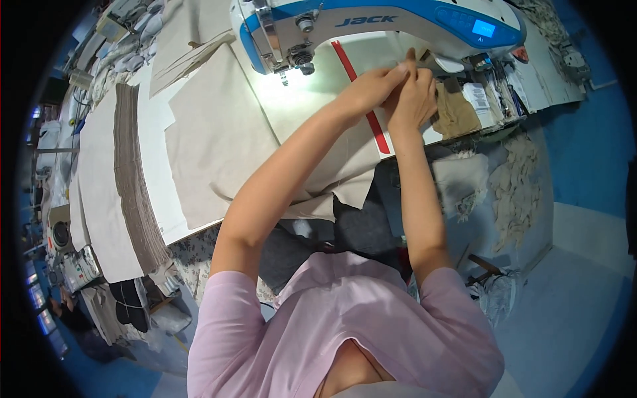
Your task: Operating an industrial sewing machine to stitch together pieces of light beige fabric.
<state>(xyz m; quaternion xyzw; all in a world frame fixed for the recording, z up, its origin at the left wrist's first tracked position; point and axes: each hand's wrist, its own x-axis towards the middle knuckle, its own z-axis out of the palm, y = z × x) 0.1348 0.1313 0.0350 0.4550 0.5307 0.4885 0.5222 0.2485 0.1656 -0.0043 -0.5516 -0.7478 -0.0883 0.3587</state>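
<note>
My two hands meet on the bed of a white and blue sewing machine (285,20), below its arm and to the right of the lit needle area. The fingers of my left hand (377,87) are drawn together against my right hand (413,99), whose fingers are curled. Whatever they pinch between them is too small or hidden to make out. Under my left forearm lies a beige fabric piece (219,126), reaching the needle area and hanging over the front edge. A red strip (378,132) runs along the work surface beneath my left wrist.
On the left lies a stack of cut beige pieces (129,166). More fabric (189,63) lies behind it. Right of my hands are brown cloth (456,113), a white label (476,97) and small tools (514,96). Fabric scraps (517,186) hang below the table's right side.
</note>
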